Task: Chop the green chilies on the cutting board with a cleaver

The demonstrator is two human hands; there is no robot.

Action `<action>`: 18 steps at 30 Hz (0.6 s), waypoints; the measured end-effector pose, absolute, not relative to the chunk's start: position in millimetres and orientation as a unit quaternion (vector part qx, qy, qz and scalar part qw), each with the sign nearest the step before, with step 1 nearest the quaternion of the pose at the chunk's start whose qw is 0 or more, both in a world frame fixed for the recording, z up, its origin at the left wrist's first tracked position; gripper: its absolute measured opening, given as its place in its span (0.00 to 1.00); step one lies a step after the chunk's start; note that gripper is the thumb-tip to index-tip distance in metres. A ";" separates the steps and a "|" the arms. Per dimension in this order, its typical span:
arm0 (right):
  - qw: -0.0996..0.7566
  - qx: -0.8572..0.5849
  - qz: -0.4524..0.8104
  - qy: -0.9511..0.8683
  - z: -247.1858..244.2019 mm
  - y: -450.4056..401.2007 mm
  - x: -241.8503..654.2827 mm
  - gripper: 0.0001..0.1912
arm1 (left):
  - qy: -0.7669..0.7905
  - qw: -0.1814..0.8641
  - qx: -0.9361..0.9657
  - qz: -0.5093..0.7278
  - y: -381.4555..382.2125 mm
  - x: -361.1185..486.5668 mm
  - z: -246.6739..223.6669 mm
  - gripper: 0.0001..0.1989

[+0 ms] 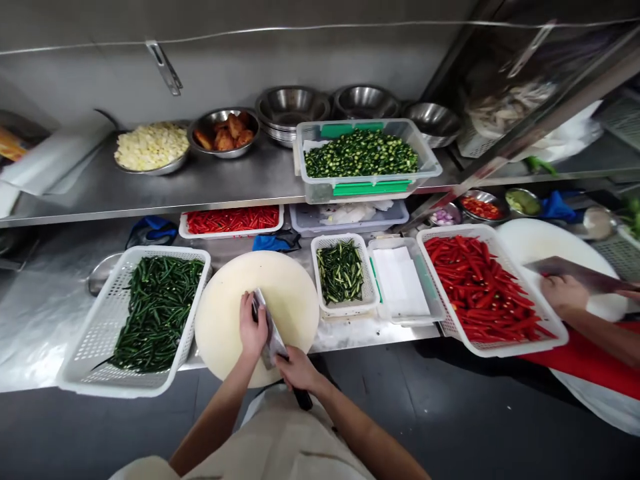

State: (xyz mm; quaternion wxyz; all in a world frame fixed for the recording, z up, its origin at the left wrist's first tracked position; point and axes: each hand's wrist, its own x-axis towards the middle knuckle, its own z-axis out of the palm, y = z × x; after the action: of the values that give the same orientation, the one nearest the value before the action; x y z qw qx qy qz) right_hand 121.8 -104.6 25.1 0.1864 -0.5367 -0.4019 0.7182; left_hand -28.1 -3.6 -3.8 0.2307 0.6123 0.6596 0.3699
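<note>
In the head view, my right hand (299, 369) is closed round the black handle of a cleaver (273, 333). Its blade slants across a round, cream cutting board (220, 320). My left hand (253, 330) is closed on the board, fingers against the blade's left face. Dark strips that look like green chillies (256, 305) show at its fingertips, mostly hidden. On the left a white basket (83, 353) holds whole green chillies (157, 313). Right of the board, a smaller white basket (347, 308) contains cut green chilli pieces (340, 270).
A clear tub (370, 193) of chopped green chilli stands on the shelf (240, 183) above. A lined tray (403, 283) and a basket of red chillies (480, 287) lie to the right. There a co-worker's hand (565, 293) is beside another cleaver (580, 273).
</note>
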 end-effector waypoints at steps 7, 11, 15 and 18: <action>0.312 -0.621 0.609 -0.382 81.2 -94.8 203.5 0.18 | 0.514 0.259 0.682 0.451 48.0 80.7 50.7 0.17; 0.385 -0.701 0.482 -0.357 109.4 -89.2 270.9 0.21 | 0.397 0.272 0.750 0.455 85.7 172.2 49.3 0.08; 0.390 -0.782 0.359 -0.329 121.6 -90.1 320.9 0.23 | 0.311 0.282 0.824 0.380 110.4 206.0 27.9 0.07; 0.339 -0.799 0.342 -0.360 121.0 -98.7 320.8 0.24 | 0.375 0.267 0.790 0.404 114.8 169.7 30.1 0.07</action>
State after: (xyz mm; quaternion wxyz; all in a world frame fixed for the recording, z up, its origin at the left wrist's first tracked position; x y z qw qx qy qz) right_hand 320.8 -98.7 121.0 0.3391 -0.7993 -0.3595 0.3418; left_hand 169.7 114.8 30.1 0.2666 0.7905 0.3751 0.4042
